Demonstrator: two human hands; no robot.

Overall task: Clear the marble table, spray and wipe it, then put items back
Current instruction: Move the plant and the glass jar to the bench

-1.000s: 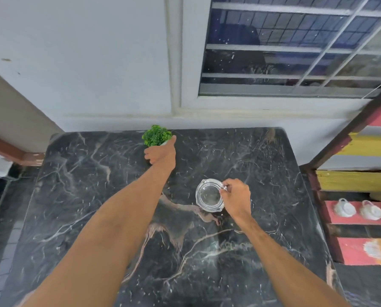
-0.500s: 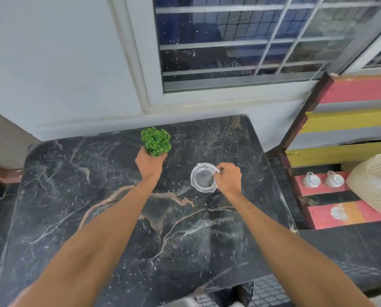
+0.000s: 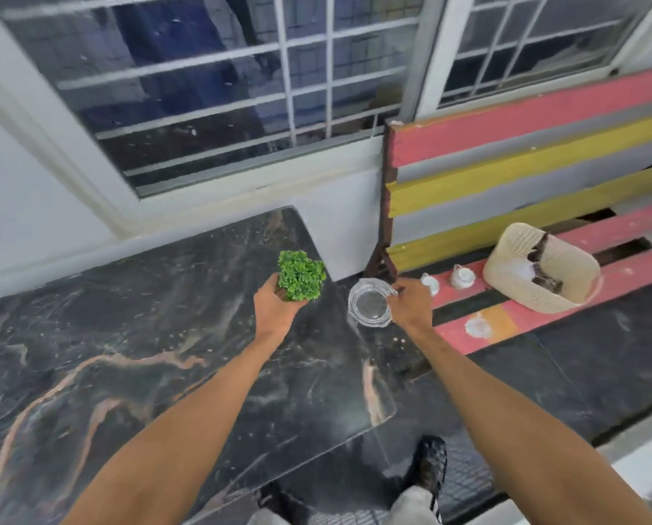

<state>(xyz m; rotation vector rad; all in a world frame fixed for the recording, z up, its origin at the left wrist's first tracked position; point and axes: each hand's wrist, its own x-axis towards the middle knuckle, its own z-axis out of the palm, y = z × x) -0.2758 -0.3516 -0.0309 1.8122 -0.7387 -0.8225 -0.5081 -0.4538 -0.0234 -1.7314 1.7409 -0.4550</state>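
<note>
My left hand [image 3: 277, 310] holds a small green potted plant [image 3: 301, 275] lifted above the right part of the black marble table [image 3: 127, 354]; its pot is hidden in my palm. My right hand [image 3: 411, 306] grips the rim of a clear glass jar [image 3: 369, 308], held in the air at the table's right edge, its mouth facing up at me. Both arms reach forward and to the right. No other item shows on the marble top.
A pink and yellow slatted bench [image 3: 536, 176] stands to the right, carrying two small white teapots [image 3: 462, 276] and a woven basket [image 3: 540, 272]. A barred window [image 3: 241, 81] and white wall lie behind. My shoe [image 3: 428, 466] is below on the dark floor.
Both hands lifted the plant and the jar off the table and carried them right toward the bench. The view swung right, bringing the bench and basket into sight.
</note>
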